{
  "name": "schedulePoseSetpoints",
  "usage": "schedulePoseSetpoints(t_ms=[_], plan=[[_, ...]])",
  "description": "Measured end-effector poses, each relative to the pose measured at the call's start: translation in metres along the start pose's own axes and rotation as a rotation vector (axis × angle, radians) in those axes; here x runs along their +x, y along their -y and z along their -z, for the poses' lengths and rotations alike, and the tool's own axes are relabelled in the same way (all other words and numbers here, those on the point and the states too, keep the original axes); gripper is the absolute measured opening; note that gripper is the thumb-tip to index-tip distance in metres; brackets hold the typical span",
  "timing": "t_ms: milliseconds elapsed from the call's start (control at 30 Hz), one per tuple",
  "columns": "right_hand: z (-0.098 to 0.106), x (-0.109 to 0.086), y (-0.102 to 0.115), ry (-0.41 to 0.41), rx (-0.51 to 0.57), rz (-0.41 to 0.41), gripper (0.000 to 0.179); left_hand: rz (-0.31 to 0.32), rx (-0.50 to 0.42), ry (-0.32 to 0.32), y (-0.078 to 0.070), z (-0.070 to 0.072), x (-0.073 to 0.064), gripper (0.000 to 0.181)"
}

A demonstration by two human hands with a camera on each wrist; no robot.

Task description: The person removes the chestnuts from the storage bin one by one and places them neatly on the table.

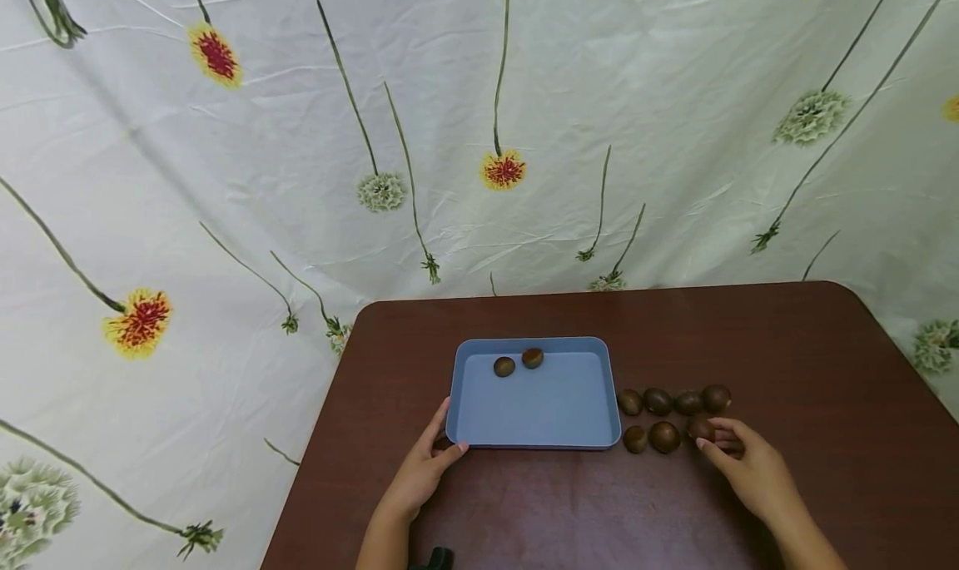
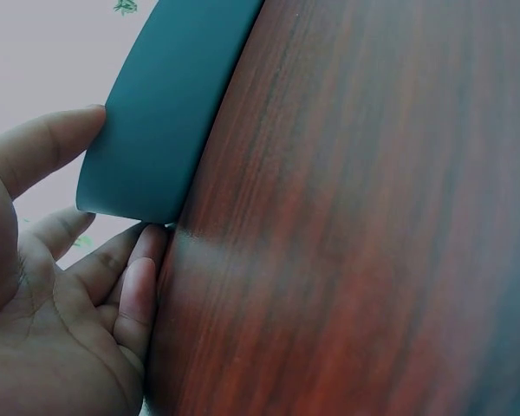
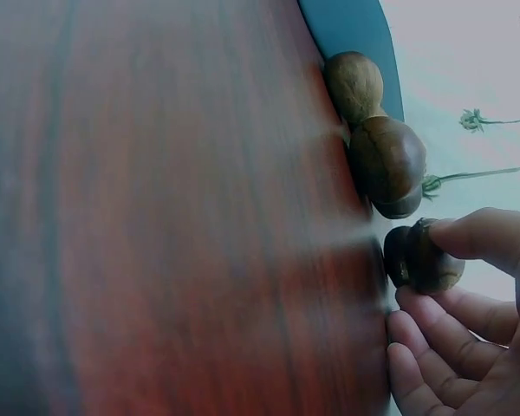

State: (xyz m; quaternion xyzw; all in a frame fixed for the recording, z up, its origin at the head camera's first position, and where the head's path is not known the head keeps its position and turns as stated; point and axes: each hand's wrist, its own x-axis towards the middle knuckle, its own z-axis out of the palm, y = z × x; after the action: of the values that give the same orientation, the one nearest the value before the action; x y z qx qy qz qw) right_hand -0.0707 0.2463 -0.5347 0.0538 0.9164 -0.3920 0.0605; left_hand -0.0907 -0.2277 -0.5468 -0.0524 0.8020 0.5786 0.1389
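Note:
A blue tray point(image 1: 535, 403) lies on the table with two brown chestnuts point(image 1: 519, 362) near its far wall. At the tray's near left corner, my left hand point(image 1: 421, 470) holds it, thumb on the front wall and fingers around the side. In the left wrist view the thumb point(image 2: 65, 143) presses the tray's wall point(image 2: 156, 121), the lower fingers resting by the tabletop. To the right of the tray, my right hand point(image 1: 752, 466) pinches a chestnut point(image 1: 700, 428) between thumb and fingers, at the end of the nearer row. Other chestnuts point(image 3: 388, 160) sit just beyond it in the right wrist view.
Several chestnuts point(image 1: 658, 402) stand in two short rows against the tray's right side. The dark brown wooden table point(image 1: 809, 370) has rounded far corners. Behind it hangs a white cloth point(image 1: 449, 71) with printed flowers. A small black object point(image 1: 440, 558) shows beside the left forearm.

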Motion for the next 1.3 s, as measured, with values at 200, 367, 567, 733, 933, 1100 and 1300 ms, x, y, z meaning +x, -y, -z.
schedulePoseSetpoints(t_ms=[200,367,567,733,933,1100,1300], plan=[[-0.0006,0.0014,0.0002,0.002,-0.03,0.006,0.068,0.014,0.013,0.0,-0.0013,0.0004,0.0003,0.081],[-0.0014,0.0007,-0.0008,-0.003,-0.057,0.023,0.065,0.014,0.011,-0.001,-0.0012,0.0006,0.0005,0.081],[-0.0018,0.0003,-0.003,-0.003,-0.061,0.034,0.06,0.012,0.013,0.003,-0.0006,0.0006,0.0,0.081],[-0.0016,0.0016,-0.0036,0.011,-0.061,0.034,0.06,0.012,0.012,0.003,0.0,0.0006,-0.0001,0.082],[-0.0016,0.0018,-0.0043,0.013,-0.053,0.036,0.06,0.015,0.016,-0.002,-0.0004,0.0002,-0.0004,0.082],[-0.0015,0.0013,-0.0048,0.01,-0.048,0.039,0.061,0.015,0.011,0.001,-0.0015,0.0001,-0.0007,0.081],[-0.0016,0.0016,-0.0041,0.0,-0.055,0.041,0.063,0.016,0.007,0.0,-0.0029,-0.0002,-0.0014,0.081]])
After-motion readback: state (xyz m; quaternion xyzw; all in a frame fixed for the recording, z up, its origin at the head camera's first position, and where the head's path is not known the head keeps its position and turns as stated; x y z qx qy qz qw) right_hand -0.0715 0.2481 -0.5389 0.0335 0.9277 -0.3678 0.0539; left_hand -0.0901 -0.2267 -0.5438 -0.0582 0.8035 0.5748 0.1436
